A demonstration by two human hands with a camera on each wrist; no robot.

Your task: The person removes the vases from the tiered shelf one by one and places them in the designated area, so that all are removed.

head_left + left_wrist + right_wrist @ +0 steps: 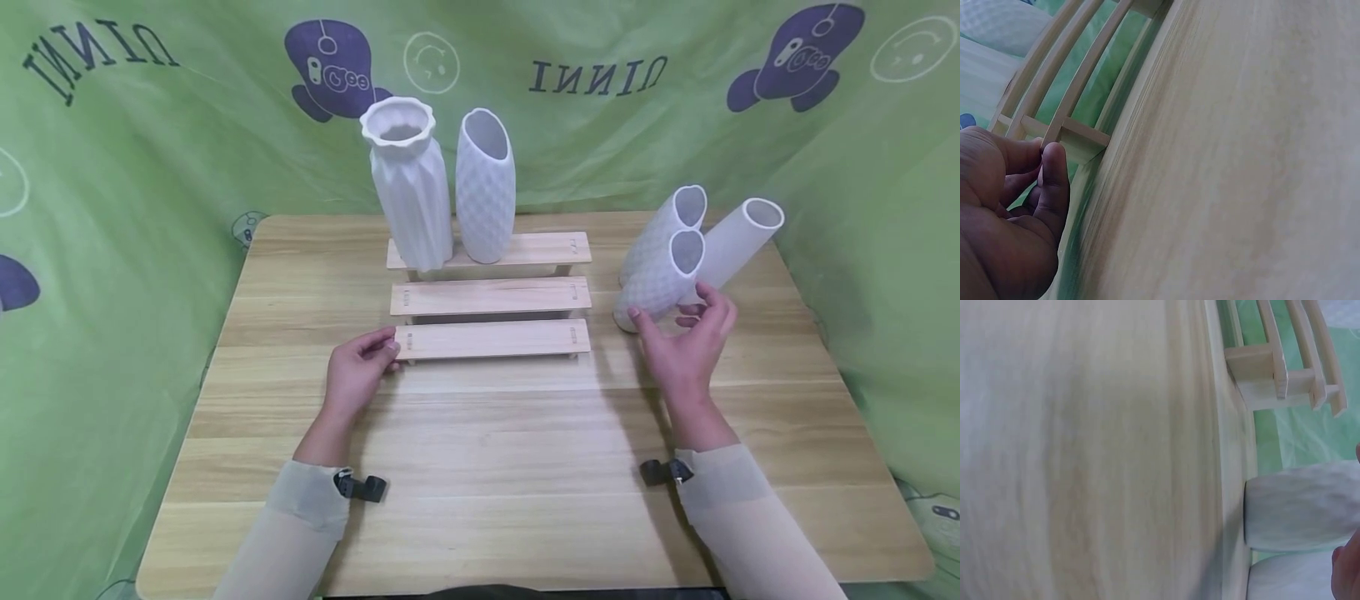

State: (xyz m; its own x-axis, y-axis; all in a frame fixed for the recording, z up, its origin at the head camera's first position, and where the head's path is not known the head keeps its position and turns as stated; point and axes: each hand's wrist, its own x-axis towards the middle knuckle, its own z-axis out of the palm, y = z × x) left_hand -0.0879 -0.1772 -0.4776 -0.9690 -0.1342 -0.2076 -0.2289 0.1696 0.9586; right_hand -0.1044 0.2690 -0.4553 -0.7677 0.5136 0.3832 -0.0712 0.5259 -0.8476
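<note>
I've got the left hand [358,377] pinching the shelf [491,340], right hand [690,343] wide around the near vase [654,285], can't tell if gripping. I'd squeeze low, evenly.

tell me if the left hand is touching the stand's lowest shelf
Touching. The left wrist view shows it: the left hand pinches the end of the lowest shelf between thumb and finger.

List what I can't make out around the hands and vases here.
Head: base of the rightmost vase, hidden behind the front textured vase and right hand.
Right wrist: most of the right hand, cut off by the right edge.
Left wrist: rim of the fluted vase, cut off by the left edge.
</note>
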